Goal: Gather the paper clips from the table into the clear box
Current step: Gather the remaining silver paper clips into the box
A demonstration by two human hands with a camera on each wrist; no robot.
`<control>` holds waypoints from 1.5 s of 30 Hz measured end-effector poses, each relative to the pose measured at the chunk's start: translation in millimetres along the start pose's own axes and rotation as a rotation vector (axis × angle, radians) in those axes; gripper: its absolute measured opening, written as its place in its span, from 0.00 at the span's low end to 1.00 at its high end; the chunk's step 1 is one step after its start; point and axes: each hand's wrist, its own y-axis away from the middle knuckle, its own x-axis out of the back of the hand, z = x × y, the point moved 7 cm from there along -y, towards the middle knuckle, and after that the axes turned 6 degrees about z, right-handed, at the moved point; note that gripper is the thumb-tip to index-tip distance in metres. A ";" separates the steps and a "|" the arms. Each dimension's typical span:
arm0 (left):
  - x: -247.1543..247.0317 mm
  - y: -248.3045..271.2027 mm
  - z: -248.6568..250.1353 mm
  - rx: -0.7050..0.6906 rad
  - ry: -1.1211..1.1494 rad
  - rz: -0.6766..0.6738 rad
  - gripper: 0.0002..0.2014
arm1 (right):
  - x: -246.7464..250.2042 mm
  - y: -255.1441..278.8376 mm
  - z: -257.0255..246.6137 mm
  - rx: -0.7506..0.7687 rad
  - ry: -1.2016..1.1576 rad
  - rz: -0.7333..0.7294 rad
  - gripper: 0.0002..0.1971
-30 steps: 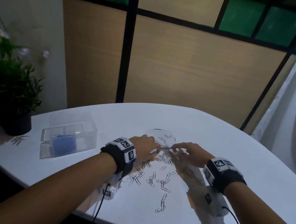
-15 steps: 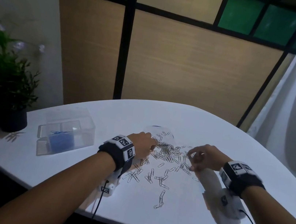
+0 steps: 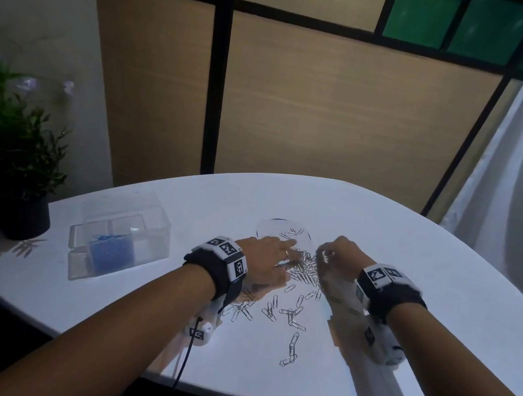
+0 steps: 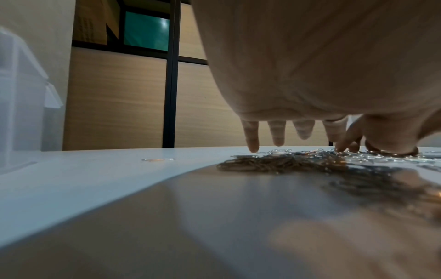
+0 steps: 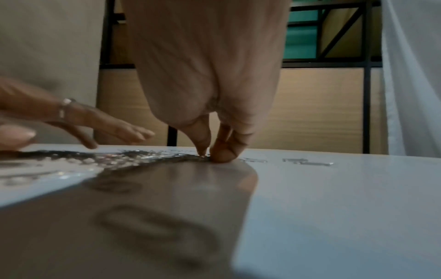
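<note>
Head view: paper clips (image 3: 302, 268) heaped between both hands

Both forearms stretched forward, wrists low. Left hand (image 3: 266, 259) flat, palm down, fingers (image 4: 252, 138) straight and spread, tips touching down. Right hand (image 3: 339, 257) curled, fingertips (image 5: 223, 152) bunched with thumb, pressed to the surface.

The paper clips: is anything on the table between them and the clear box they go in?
Nothing visible. The paper clips lie between both hands; bare table separates them from the clear box, apart from the left hand and its wrist.
</note>
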 end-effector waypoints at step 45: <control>102.7 54.1 -60.1 0.076 0.215 0.352 0.06 | 5.8 20.0 -58.1 0.238 0.126 0.076 0.10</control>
